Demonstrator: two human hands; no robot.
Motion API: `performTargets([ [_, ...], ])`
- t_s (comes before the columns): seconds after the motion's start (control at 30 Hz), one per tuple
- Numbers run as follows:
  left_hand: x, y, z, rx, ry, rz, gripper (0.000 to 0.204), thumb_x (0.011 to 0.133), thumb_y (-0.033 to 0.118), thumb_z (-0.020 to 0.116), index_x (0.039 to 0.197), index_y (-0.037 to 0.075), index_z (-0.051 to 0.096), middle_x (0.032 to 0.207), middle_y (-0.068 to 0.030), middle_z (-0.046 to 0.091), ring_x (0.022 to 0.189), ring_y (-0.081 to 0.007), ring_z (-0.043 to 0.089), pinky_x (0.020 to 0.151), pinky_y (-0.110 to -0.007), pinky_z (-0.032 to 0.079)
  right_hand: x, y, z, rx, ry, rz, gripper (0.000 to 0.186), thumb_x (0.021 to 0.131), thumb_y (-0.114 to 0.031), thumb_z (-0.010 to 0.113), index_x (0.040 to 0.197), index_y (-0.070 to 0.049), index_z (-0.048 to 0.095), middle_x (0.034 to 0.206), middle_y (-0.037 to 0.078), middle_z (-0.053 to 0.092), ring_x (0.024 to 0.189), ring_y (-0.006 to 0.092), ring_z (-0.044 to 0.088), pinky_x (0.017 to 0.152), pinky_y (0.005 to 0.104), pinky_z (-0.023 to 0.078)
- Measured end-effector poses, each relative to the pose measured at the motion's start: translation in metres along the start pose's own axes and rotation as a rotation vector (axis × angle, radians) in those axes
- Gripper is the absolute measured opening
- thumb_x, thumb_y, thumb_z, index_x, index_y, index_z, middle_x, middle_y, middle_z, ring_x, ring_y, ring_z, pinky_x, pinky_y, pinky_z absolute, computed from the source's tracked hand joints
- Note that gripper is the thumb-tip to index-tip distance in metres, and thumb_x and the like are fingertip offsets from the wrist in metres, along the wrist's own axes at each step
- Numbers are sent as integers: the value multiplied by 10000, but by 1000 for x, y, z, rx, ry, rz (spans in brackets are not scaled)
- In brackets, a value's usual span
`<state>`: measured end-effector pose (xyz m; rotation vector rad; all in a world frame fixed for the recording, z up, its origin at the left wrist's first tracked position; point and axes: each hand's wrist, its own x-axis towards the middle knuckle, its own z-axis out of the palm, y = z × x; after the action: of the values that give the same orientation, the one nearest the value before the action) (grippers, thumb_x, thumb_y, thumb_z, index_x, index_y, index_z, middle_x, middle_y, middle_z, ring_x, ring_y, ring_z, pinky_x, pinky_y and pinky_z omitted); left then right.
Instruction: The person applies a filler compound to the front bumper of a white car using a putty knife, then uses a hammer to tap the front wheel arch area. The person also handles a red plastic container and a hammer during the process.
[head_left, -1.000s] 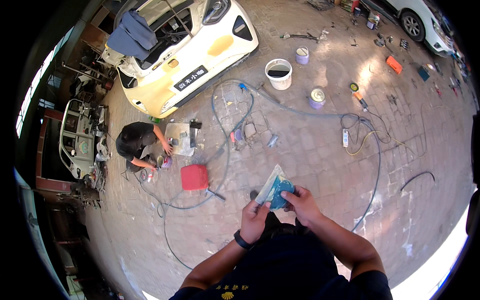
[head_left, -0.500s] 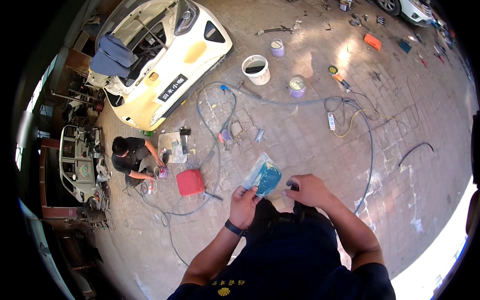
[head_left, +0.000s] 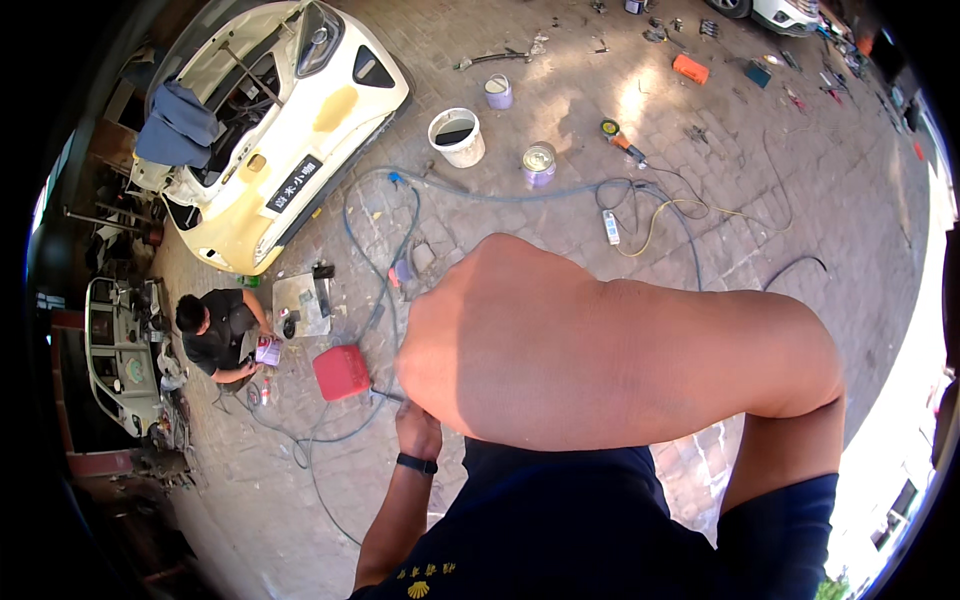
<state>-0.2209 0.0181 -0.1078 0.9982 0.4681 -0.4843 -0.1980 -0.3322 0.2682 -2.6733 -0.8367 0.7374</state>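
My right forearm stretches leftward across the middle of the view, close to the camera. The back of my right hand faces up; its fingers fold down out of sight, so what they hold cannot be seen. Just below its left end is my left hand, with a dark band on the wrist. Its visible fingers are curled, and whatever lies in them is hidden behind my right hand. The blue-green putty spreader seen earlier does not show. Nearest to my left hand on the ground lies a red pad or seat.
A cream car body part stands far left, near a white bucket and a purple can. A crouching person handles another can. A hose, power strip and orange-black power tool lie on the paving.
My right hand has risen and swung left across the view, covering the spreader's former place. My left hand appears lower and further left. The crouching person's can is tilted differently.
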Motion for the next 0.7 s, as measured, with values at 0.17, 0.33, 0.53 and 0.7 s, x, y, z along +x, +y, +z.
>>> performTargets([
  [0.17, 12, -16, -6, 108, 21, -23, 253, 981, 24, 609, 1230, -15, 591, 1232, -133, 675, 1156, -270, 665, 1032, -414, 552, 9, -10, -35, -38, 25, -30, 175, 840, -172, 754, 947, -37, 786, 965, 81, 780, 911, 257, 751, 746, 395, 604],
  [0.33, 19, -23, 4, 123, -27, -61, 207, 1010, 49, 614, 1194, -46, 631, 1203, -146, 713, 1112, -227, 685, 1010, -370, 566, 44, -6, -45, -88, 251, 4, 196, 849, -197, 745, 955, -37, 785, 974, 90, 780, 916, 274, 750, 752, 405, 603],
  [0.53, 66, -19, -116, 52, -168, -278, 254, 1075, 159, 494, 1243, 21, 626, 1100, -104, 721, 961, -171, 693, 778, -296, 573, 84, 1, -48, -74, 377, 32, 222, 859, -226, 735, 964, -37, 784, 984, 100, 780, 921, 293, 749, 760, 417, 602],
  [0.7, 63, -31, -53, 153, -99, -225, 236, 1054, 145, 529, 1231, 25, 630, 1105, -106, 718, 970, -188, 692, 792, -315, 571, 76, 1, -63, -131, 363, 159, 245, 868, -250, 726, 972, -36, 783, 992, 109, 780, 926, 309, 748, 766, 427, 601],
])
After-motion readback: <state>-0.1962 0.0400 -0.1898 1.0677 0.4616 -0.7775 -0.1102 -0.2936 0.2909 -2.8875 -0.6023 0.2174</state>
